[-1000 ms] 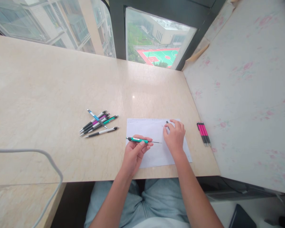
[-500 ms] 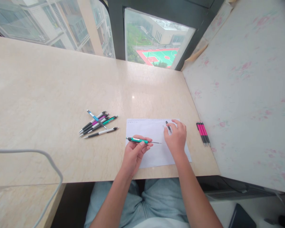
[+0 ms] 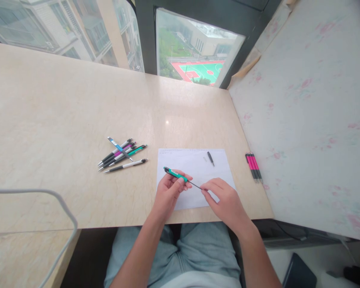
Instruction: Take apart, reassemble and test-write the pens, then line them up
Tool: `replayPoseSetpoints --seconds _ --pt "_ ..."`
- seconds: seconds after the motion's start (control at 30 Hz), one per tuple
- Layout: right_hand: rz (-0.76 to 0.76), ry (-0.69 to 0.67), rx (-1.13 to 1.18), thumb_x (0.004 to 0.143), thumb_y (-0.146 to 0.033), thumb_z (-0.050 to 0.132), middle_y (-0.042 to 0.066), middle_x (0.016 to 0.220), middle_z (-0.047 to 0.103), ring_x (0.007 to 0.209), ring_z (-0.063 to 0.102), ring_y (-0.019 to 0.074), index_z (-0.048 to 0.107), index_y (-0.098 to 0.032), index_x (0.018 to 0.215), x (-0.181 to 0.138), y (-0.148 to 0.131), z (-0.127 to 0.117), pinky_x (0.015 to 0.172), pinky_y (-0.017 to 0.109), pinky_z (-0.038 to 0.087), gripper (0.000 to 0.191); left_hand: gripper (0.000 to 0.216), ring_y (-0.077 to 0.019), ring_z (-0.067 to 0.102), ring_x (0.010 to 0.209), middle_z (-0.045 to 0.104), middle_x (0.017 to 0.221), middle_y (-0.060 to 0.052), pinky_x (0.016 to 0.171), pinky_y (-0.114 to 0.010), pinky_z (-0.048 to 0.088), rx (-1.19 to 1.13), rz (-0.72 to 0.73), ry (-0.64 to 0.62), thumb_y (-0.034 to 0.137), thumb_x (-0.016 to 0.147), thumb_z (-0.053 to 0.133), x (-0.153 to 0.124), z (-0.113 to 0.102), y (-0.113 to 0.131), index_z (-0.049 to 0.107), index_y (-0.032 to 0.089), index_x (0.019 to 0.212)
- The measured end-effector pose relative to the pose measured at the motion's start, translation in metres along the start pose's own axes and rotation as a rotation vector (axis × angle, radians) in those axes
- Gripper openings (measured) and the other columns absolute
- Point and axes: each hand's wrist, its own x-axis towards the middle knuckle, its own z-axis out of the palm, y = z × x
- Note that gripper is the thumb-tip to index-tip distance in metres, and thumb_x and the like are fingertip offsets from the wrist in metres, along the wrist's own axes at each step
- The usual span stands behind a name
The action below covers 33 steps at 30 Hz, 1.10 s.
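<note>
Over the paper (image 3: 186, 158), the left hand (image 3: 168, 192) pinches a green pen (image 3: 177, 174) slanting lengthwise from far left to near right (refill (image 3: 194, 185) pointing rightward), the right hand (image 3: 225, 199) pinching the refill's tip

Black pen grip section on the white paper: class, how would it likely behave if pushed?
The black pen grip section would probably roll, as it looks round and slim. It tapers at one end, so it may veer. Being small, it is likely light.
</note>
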Motion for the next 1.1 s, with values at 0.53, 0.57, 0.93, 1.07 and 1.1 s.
replayPoseSetpoints --seconds 0.53,0.57,0.93,1.07,1.1 --pt "0.336 0.268 -0.320 0.087 -0.022 0.052 0.006 0.083 0.069 0.083 0.061 0.0233 0.068 -0.020 0.099 0.030 0.040 0.035 0.072 0.034 0.045 0.020 0.020 -0.0120 0.068 0.075 0.074 0.091 -0.007 0.072 -0.023 0.051 -0.096 0.006 0.082 0.025 0.080 0.076 0.002 -0.002 0.001 0.066 0.016 0.094" --pt "0.343 0.270 -0.334 0.087 -0.021 0.052 0.006 0.082 0.069 0.084 0.060 0.0236 0.068 -0.021 0.100 0.036 0.040 0.038 0.071 0.034 0.044 0.021 0.019 -0.0119 0.067 0.075 0.074 0.090 -0.007 0.072 -0.023 0.051 -0.096 0.005 0.079 0.025 0.080 0.076 0.002 -0.002 0.001 0.066 0.016 0.094" --pt "0.404 0.316 -0.326 0.085 -0.023 0.053 0.007 0.082 0.067 0.085 0.059 0.0248 0.069 -0.019 0.103 0.050 0.040 0.048 0.071 0.036 0.044 0.024 0.019 -0.0126 0.067 0.074 0.074 0.091 -0.007 0.071 -0.024 0.050 -0.110 -0.018 0.062 0.023 0.081 0.075 0.002 -0.001 0.002 0.065 0.016 0.095" --pt "0.453 0.390 0.056 0.089 -0.032 0.054 0.008 0.089 0.068 0.081 0.061 0.0215 0.069 -0.018 0.101 0.034 0.021 0.045 0.078 0.040 0.050 0.024 0.019 -0.0126 0.067 0.075 0.073 0.091 -0.007 0.072 -0.024 0.050 -0.117 -0.020 0.059 0.024 0.081 0.074 0.002 -0.002 0.002 0.064 0.016 0.096" --pt "0.479 0.411 0.251 0.089 -0.035 0.055 0.009 0.096 0.069 0.087 0.062 0.0217 0.069 -0.019 0.102 0.029 0.013 0.045 0.082 0.041 0.052 0.025 0.019 -0.0126 0.067 0.075 0.073 0.091 -0.007 0.073 -0.024 0.050 -0.118 -0.019 0.061 0.025 0.082 0.074 0.002 -0.002 0.001 0.064 0.017 0.096"
